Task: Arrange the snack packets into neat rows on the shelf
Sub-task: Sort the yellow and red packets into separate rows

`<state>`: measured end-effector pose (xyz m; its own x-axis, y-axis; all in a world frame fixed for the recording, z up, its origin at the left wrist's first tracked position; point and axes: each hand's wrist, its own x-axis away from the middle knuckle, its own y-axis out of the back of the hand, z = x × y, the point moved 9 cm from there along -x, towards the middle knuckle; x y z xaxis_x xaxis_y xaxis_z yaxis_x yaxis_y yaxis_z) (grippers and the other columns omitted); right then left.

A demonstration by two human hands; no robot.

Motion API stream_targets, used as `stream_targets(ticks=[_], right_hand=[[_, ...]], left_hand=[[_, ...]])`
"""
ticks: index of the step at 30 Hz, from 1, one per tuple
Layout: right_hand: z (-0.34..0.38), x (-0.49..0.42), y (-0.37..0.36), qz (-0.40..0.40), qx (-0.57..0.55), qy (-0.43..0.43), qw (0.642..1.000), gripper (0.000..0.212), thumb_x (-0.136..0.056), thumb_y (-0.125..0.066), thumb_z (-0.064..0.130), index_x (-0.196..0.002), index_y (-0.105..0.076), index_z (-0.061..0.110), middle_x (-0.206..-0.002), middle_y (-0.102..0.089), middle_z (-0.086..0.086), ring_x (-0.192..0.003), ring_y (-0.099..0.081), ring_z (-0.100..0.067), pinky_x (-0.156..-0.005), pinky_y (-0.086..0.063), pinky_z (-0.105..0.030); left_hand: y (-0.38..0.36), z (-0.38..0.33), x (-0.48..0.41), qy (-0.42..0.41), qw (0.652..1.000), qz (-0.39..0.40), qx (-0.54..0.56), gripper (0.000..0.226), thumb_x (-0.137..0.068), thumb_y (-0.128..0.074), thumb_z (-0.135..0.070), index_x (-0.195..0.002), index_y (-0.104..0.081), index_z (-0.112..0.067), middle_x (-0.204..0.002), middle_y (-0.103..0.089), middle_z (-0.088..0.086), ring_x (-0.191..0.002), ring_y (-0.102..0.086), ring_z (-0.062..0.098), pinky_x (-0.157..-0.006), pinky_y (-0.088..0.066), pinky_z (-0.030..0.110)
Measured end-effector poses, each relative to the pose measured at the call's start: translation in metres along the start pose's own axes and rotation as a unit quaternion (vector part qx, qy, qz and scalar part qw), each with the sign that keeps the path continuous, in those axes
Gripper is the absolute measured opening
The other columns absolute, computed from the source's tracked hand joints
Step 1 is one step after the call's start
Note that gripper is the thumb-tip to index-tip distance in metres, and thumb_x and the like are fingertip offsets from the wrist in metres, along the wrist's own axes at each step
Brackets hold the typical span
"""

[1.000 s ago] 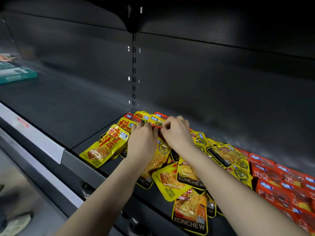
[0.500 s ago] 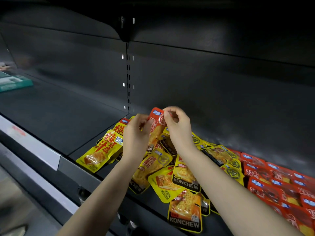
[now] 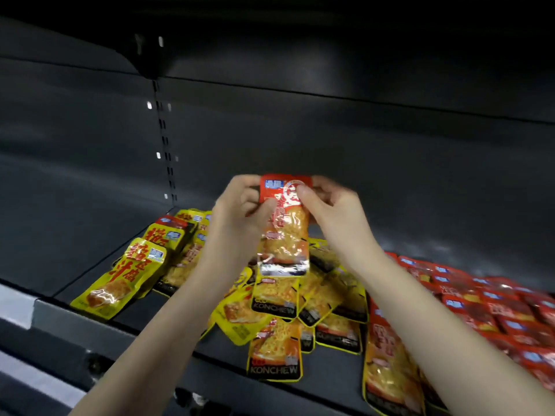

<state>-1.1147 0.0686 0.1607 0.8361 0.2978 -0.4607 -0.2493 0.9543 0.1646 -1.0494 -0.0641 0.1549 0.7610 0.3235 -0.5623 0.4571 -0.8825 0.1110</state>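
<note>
Red-topped snack packet (image 3: 285, 226) upright, top corners pinched between fingers of left hand (image 3: 240, 217) and right hand (image 3: 333, 211), above pile.

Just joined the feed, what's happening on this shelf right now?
A person is sorting snack packets. Both hands, left hand and right hand, hold one red-topped packet upright by its top corners, lifted above a loose pile of yellow packets on the dark shelf. A few yellow packets lie overlapped at the left, and red packets are spread at the right. Neat rows aren't formed yet.
</note>
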Motion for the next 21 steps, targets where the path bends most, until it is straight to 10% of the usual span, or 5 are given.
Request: stream_targets(ticks=[5,9,21], right_hand=[[-0.006,0.028,0.066,-0.008,0.108,-0.020,0.994,0.007,-0.092,-0.058,0.017,-0.091,-0.063,0.022,-0.075,-0.063,-0.028,-0.068,-0.055,-0.019,-0.062,-0.047,-0.039],[-0.018,0.060,0.121,-0.040,0.155,-0.068,0.985,0.013,-0.091,-0.059,0.014,-0.103,-0.060,0.018,-0.055,-0.061,0.004,-0.056,-0.057,-0.011,-0.052,-0.048,-0.025],[-0.054,0.138,0.192,-0.080,0.244,-0.144,0.956,0.016,-0.090,-0.060,0.013,-0.090,-0.057,0.029,-0.059,-0.058,-0.010,-0.054,-0.047,-0.020,-0.049,-0.042,-0.029]], left_hand=[[-0.071,-0.003,0.014,0.058,0.993,0.097,0.016,0.036,-0.086,-0.063,-0.004,-0.113,-0.049,-0.024,-0.081,-0.062,0.000,-0.071,-0.064,0.013,-0.062,-0.053,0.030],[-0.129,0.001,0.034,0.076,0.978,0.193,-0.005,0.033,-0.086,-0.064,-0.007,-0.110,-0.051,-0.026,-0.089,-0.063,0.001,-0.081,-0.067,0.018,-0.072,-0.057,0.045],[-0.220,0.008,0.097,0.078,0.933,0.342,-0.077,0.032,-0.085,-0.065,-0.012,-0.105,-0.047,-0.029,-0.080,-0.056,0.001,-0.077,-0.065,0.029,-0.067,-0.055,0.051]])
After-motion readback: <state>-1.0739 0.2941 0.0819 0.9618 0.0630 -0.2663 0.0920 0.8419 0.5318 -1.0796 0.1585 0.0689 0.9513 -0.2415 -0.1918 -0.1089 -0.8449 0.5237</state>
